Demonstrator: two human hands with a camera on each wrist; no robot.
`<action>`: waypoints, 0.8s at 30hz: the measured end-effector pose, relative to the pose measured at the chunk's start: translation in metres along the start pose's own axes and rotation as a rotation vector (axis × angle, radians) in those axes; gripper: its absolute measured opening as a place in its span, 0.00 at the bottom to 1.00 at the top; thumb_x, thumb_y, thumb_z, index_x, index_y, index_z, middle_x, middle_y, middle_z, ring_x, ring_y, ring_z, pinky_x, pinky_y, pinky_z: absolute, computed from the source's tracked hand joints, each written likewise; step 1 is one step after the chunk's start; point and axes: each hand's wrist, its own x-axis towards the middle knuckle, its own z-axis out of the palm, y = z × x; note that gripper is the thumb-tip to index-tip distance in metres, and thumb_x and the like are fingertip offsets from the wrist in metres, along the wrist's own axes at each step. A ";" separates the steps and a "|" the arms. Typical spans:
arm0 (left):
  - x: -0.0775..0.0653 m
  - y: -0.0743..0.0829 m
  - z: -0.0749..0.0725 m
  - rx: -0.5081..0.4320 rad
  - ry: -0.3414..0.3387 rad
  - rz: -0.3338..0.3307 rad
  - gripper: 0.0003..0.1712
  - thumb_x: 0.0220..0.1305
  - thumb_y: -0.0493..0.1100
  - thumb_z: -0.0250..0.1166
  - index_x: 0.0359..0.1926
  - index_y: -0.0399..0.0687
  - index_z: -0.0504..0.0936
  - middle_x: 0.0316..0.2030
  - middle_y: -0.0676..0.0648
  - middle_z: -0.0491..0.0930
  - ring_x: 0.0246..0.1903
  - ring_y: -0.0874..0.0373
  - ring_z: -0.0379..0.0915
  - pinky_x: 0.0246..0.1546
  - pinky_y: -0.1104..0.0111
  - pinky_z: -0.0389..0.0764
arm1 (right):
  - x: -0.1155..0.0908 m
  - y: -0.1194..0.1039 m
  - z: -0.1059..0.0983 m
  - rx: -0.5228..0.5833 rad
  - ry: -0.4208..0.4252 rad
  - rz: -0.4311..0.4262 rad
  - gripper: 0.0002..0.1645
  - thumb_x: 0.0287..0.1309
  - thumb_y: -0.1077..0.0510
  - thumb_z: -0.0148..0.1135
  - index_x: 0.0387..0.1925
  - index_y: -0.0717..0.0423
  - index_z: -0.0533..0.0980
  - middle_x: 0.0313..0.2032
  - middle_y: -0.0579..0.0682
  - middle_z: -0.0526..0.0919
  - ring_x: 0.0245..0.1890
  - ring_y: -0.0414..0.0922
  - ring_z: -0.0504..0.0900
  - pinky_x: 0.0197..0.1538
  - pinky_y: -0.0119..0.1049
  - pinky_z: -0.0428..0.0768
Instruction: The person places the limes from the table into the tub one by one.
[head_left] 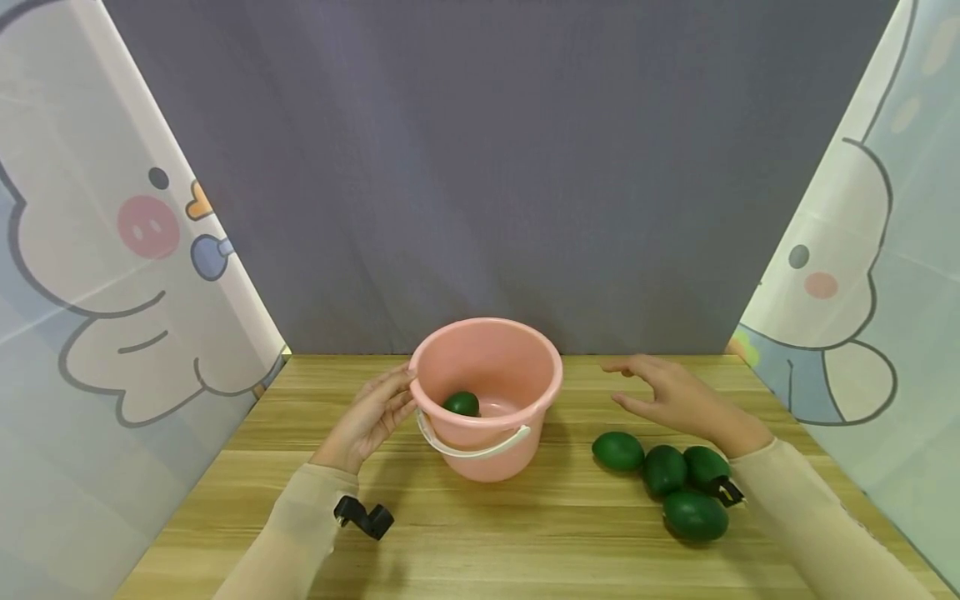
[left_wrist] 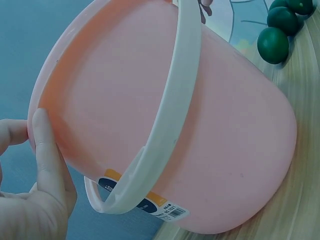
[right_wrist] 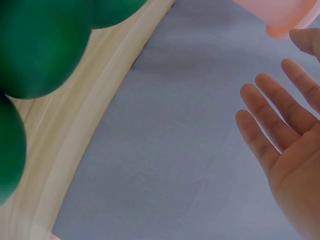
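A pink bucket (head_left: 487,450) with a white handle (head_left: 480,451) stands near the middle of the wooden table. Its rim is pinched at the left by my left hand (head_left: 378,412); in the left wrist view, fingers (left_wrist: 47,155) lie against the outer wall just under the rim. One dark green oval fruit (head_left: 461,404) lies inside the bucket. My right hand (head_left: 675,398) hovers to the right of the bucket, palm toward it, fingers extended and holding nothing. Below that hand, several more green fruits (head_left: 664,471) lie in a cluster on the table.
The wooden tabletop (head_left: 540,542) ends at a grey curtain (head_left: 495,183) behind the bucket. Cartoon-printed cloths (head_left: 112,350) hang on both sides. The right forearm (head_left: 810,508) passes close beside the fruit cluster. A black clip (head_left: 363,517) sits on the left sleeve.
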 end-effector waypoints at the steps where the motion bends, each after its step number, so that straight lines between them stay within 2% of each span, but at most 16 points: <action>1: 0.000 0.000 0.000 -0.001 0.001 0.000 0.30 0.76 0.38 0.54 0.73 0.34 0.58 0.44 0.47 0.75 0.34 0.66 0.77 0.38 0.82 0.84 | -0.001 0.000 0.001 -0.005 -0.004 0.005 0.25 0.59 0.59 0.72 0.57 0.58 0.78 0.52 0.51 0.83 0.48 0.52 0.83 0.47 0.51 0.87; 15: -0.001 0.000 0.000 0.005 0.003 -0.005 0.30 0.77 0.38 0.54 0.74 0.35 0.58 0.46 0.46 0.74 0.34 0.66 0.77 0.38 0.82 0.83 | -0.014 0.004 0.010 -0.005 -0.067 0.026 0.22 0.60 0.58 0.71 0.55 0.58 0.79 0.51 0.50 0.83 0.47 0.49 0.82 0.46 0.49 0.87; 24: 0.000 0.000 0.000 -0.006 -0.004 -0.004 0.31 0.77 0.38 0.54 0.74 0.35 0.57 0.47 0.46 0.74 0.34 0.66 0.77 0.38 0.82 0.83 | -0.021 0.001 0.015 0.019 -0.153 0.104 0.24 0.64 0.51 0.69 0.57 0.58 0.78 0.53 0.50 0.82 0.50 0.49 0.81 0.50 0.50 0.85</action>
